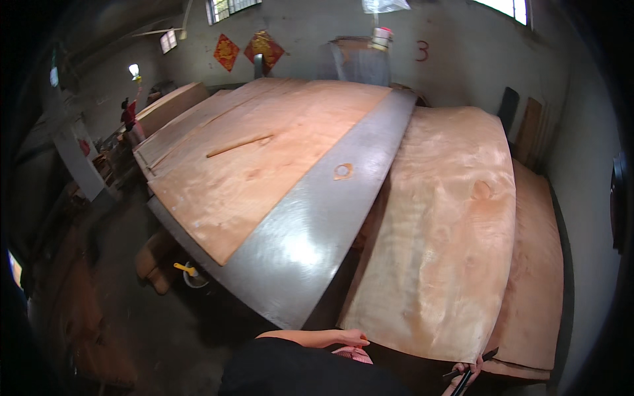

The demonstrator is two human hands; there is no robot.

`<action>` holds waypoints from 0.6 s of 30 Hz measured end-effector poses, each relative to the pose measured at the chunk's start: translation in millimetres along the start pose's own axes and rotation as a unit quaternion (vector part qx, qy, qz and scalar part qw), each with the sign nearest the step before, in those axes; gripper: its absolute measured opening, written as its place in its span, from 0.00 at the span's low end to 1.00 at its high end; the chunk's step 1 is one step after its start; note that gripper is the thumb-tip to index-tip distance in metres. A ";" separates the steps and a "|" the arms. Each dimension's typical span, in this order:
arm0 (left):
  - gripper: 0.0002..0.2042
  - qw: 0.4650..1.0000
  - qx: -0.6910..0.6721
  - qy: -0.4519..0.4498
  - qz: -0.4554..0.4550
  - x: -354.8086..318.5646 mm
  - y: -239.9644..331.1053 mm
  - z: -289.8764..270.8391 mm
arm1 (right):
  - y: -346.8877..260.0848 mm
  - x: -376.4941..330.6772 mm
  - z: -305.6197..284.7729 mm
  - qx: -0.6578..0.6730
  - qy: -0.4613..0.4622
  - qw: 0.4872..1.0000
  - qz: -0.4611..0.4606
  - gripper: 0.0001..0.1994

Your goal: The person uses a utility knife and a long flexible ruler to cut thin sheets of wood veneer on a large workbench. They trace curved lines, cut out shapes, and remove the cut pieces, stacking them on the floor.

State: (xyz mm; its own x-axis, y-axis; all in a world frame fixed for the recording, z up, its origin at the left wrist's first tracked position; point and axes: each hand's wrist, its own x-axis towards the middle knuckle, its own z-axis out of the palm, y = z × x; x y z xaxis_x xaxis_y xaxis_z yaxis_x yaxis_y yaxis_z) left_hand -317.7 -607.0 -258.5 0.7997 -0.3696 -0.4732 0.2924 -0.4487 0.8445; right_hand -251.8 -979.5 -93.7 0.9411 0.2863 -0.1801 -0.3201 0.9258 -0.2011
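Veneer sheet [436, 231]: lies on the right of the metal-topped bench [310, 224], beyond that bench's right long edge; its right side overlaps a second wooden sheet [538, 264]; what carries it underneath I cannot see.
Surface: pale, shiny and wavy, with a knot towards the far right; I judge it thin, light for its breadth, floppy across the middle, fairly slick, and apt to split along an edge.
Left hand [355, 337]: at the sheet's near left corner, above a pink striped cloth [354, 354]; its fingers look bent, but I cannot tell whether they grasp anything.
Right hand [472, 371]: just by the near right corner; fingers curled around a dark slim tool [466, 381].
Near corners: I would take hold at both, palms flat beneath, spreading the load; one-corner pinching risks a tear.
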 end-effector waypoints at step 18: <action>0.43 0.678 -0.635 0.185 -0.320 280.0 87.7 227.7 | -372.5 -32.5 -92.7 -0.127 0.071 0.988 -0.060 0.08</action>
State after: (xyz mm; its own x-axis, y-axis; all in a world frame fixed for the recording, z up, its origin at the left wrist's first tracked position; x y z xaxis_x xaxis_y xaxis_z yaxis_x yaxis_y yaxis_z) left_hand -187.6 -935.1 -374.1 0.3039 -0.0943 -0.9480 0.6697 0.7289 0.1421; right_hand -173.3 -1356.6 -102.2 0.9549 0.1253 -0.2694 -0.2422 0.8534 -0.4616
